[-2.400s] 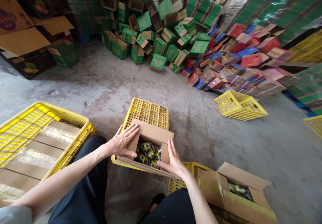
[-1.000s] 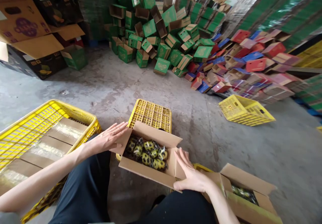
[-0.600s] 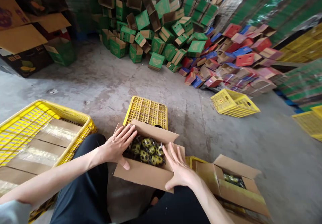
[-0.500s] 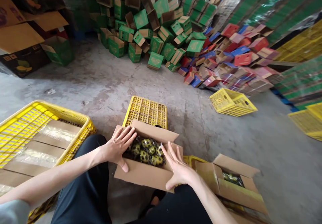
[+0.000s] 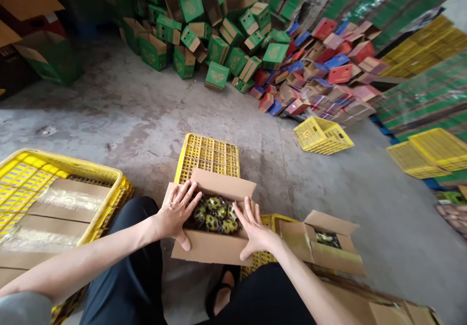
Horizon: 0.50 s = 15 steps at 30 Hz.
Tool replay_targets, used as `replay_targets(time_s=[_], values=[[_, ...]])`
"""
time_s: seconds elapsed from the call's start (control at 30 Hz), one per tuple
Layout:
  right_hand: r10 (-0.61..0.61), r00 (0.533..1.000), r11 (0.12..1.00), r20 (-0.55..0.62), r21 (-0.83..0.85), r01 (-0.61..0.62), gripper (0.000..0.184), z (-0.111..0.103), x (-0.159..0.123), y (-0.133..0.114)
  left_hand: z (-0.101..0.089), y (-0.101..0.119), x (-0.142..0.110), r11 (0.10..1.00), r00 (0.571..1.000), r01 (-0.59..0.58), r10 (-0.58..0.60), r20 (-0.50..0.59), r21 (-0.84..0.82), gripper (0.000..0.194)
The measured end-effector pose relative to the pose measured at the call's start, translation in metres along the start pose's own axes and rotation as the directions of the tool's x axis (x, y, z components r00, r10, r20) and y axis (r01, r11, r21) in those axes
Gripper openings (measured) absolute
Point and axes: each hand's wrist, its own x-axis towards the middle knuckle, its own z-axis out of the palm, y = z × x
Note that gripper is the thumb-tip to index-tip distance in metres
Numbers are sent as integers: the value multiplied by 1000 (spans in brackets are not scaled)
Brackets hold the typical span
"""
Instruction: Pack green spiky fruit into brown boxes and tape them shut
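brown cardboard carton (image 5: 213,247), one, top flaps spread, set at the near end of an upturned yellow crate (image 5: 207,154); the crate's far edge and both far corners show beyond it. contents: round yellow-green pieces with dark spots (image 5: 215,215), several, in clear shiny wrap.

left hand (image 5: 174,218): bare, grasping nothing, fingers spread at the carton's left end, thumb over the near flap. right hand (image 5: 256,232): bare, likewise unclenched, fingers fanned at the carton's right end, thumb down by the near flap's right corner. firmness of contact, either hand: cannot tell.

to the left: yellow basket (image 5: 87,165), holding taped cartons (image 5: 75,201) laid in a row, its right edge beside the person's knee. to the right: second open carton (image 5: 333,257), dark wrapped goods inside. beyond, on grey floor (image 5: 146,135): green boxes (image 5: 217,75), heaped; red and blue boxes (image 5: 340,74), likewise.
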Motion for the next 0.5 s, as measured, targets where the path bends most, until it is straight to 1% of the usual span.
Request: replay_targets(time_s=[0.13,0.17,0.23,0.33,0.43,0.47,0.5], values=[[91,993,996,69,-8,-91,179,-11,11,-12,-7,0,4,999,1000,-12,11,21,38,155],[102,992,995,71,-7,-102,179,-14,12,-14,-8,-1,4,999,999,-17,16,30,47,155],[96,995,995,34,9,-97,177,-14,10,-17,-6,-3,4,998,999,-35,33,34,57,154],[75,995,996,-69,48,-72,167,-8,-2,-19,-1,-7,0,997,998,-68,68,-8,40,153],[94,991,995,-100,33,-91,157,1,-20,-23,4,-13,-5,996,994,-88,87,-60,-12,149],[81,991,997,-104,16,-80,150,2,-26,-26,5,-15,-6,995,993,-96,93,-72,-33,148],[56,992,998,-114,6,-55,139,4,-32,-30,6,-17,-7,993,992,-106,101,-80,-52,146]])
